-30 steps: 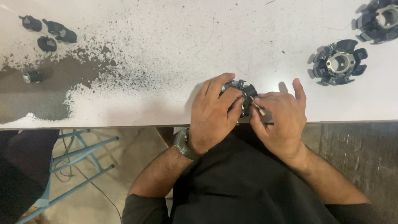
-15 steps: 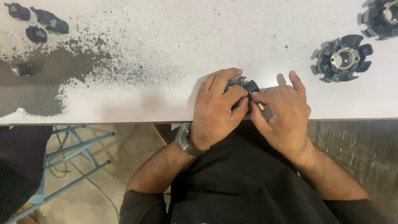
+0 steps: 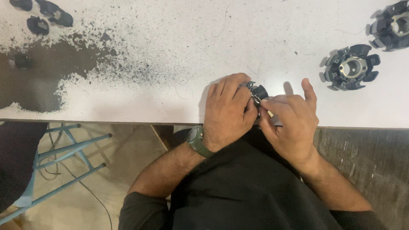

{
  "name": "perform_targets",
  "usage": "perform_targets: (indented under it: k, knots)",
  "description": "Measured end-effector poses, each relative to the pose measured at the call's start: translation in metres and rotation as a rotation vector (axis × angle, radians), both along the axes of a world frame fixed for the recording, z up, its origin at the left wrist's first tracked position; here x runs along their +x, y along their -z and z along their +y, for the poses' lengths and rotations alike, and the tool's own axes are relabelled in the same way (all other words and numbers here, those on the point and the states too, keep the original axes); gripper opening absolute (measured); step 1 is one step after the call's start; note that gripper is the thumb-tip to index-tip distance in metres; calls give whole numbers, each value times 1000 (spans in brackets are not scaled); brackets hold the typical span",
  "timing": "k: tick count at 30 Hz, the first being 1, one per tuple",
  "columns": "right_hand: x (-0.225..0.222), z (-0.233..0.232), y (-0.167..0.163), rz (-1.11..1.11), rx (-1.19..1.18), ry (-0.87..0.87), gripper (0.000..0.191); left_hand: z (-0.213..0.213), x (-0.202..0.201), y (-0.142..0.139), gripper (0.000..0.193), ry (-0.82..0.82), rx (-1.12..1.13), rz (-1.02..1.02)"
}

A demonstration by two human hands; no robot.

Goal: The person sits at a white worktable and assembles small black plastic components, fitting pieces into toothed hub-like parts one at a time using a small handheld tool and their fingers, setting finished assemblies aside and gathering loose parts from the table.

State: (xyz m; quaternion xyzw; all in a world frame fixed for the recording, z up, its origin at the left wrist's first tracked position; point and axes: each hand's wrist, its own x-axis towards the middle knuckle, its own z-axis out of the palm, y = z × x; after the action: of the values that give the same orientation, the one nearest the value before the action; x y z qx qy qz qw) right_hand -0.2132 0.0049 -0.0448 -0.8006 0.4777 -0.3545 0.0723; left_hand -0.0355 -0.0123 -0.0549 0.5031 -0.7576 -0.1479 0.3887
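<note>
My left hand [image 3: 228, 113] grips a small black round part with metal inside [image 3: 257, 91], held at the near edge of the white worktable [image 3: 179, 38]. My right hand [image 3: 289, 121] pinches a thin pale tool or pin [image 3: 269, 113] against that part; most of the part is hidden by my fingers. A green watch [image 3: 197, 140] sits on my left wrist.
Two black ring-shaped parts with radial lobes lie at the right, one [image 3: 351, 68] near and one [image 3: 394, 25] at the far corner. Small black pieces [image 3: 47, 17] lie at the far left by a dark worn patch [image 3: 38, 81]. A blue metal frame [image 3: 59, 153] stands below left.
The view has shifted a little; both hands stay closed around the small part at the table edge, with my right fingers now drawn closer onto it.
</note>
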Motion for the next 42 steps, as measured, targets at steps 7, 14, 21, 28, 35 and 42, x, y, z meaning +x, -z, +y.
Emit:
perform_targets:
  k: [7,14,21,28,35,42]
  knots:
    - [-1,-1,-8,109,25,-1,23,-1,3,-5,17,-2,11,3]
    - [-5,0,-8,-103,31,49,25,-4,25,-24,44,65,-34,-64]
    - [-1,-7,0,-113,29,43,24,-14,22,-29,17,68,-48,-186]
    - [-2,-10,5,-106,32,25,27,-8,18,-40,20,197,-80,-211]
    - [-3,-7,10,-121,-98,-93,36,-11,14,-36,15,98,52,1]
    - [1,-8,14,-80,-89,-48,38,-8,17,-28,17,96,85,1]
